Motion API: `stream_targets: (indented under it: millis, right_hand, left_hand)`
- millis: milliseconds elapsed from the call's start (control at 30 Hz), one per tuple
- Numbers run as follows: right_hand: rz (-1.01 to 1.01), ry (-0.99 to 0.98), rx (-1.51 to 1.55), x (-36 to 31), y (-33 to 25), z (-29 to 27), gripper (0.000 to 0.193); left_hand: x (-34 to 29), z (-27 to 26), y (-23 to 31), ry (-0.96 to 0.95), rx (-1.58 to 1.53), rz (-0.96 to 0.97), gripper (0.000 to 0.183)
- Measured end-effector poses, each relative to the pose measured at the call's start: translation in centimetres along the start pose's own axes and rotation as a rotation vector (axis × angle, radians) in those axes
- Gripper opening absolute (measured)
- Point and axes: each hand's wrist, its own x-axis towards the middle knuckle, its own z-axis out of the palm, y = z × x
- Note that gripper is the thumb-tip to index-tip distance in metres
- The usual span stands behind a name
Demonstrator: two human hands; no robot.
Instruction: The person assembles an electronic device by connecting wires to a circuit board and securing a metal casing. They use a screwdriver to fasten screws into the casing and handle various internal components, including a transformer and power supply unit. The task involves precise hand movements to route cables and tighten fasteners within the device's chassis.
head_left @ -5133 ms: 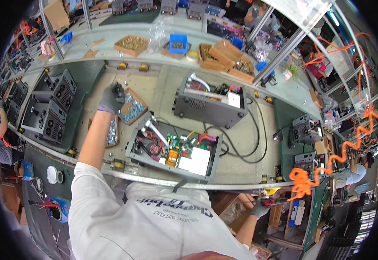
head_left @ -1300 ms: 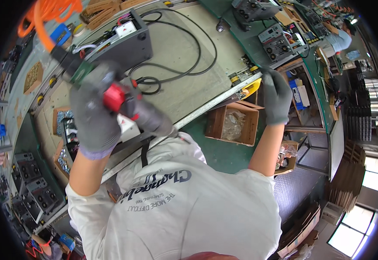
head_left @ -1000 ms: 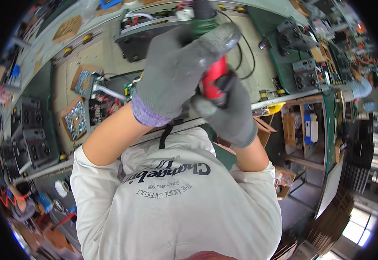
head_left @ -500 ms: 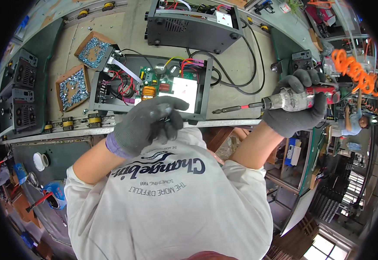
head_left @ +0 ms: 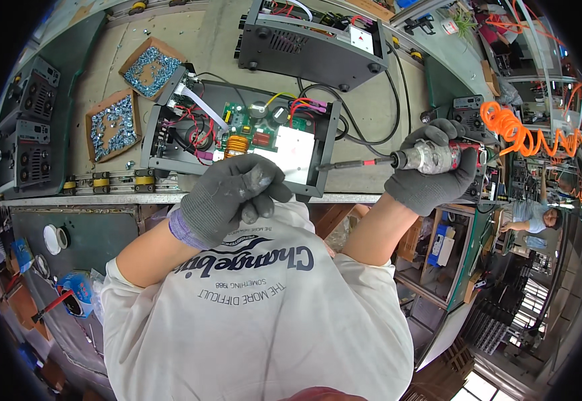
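My right hand (head_left: pixel 431 177), in a grey glove, grips a pneumatic screwdriver (head_left: pixel 419 156) held level, its bit pointing left toward the right wall of an open grey electronics chassis (head_left: pixel 241 137). The chassis shows a green circuit board, a copper coil, coloured wires and a white block. My left hand (head_left: pixel 234 197), also gloved, hovers with fingers curled over the chassis's near edge; I cannot tell if it pinches anything. An orange coiled air hose (head_left: pixel 524 134) runs off to the right of the tool.
A closed black unit (head_left: pixel 311 43) stands behind the chassis, cabled to it. Two cardboard trays of screws (head_left: pixel 114 123) lie at the left, with stacked black units (head_left: pixel 20 130) beyond. A cardboard box (head_left: pixel 334 224) sits under the bench. Another person (head_left: pixel 534 217) works far right.
The view swung from the left of the bench back onto the open chassis. My right hand took the screwdriver out to the right; my left hand came down over the chassis's front edge.
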Motion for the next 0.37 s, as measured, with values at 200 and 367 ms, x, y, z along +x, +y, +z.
stream_targets:
  millis: [200, 367]
  right_hand:
    - [-0.011, 0.099, 0.026, 0.2, 0.2, -0.9, 0.030]
    - [0.015, 0.134, 0.048, 0.2, 0.2, -1.4, 0.034]
  left_hand:
    - [0.6, -0.3, 0.1, -0.042, -0.029, 0.067, 0.038]
    - [0.7, -0.1, 0.4, -0.008, 0.028, 0.049, 0.042]
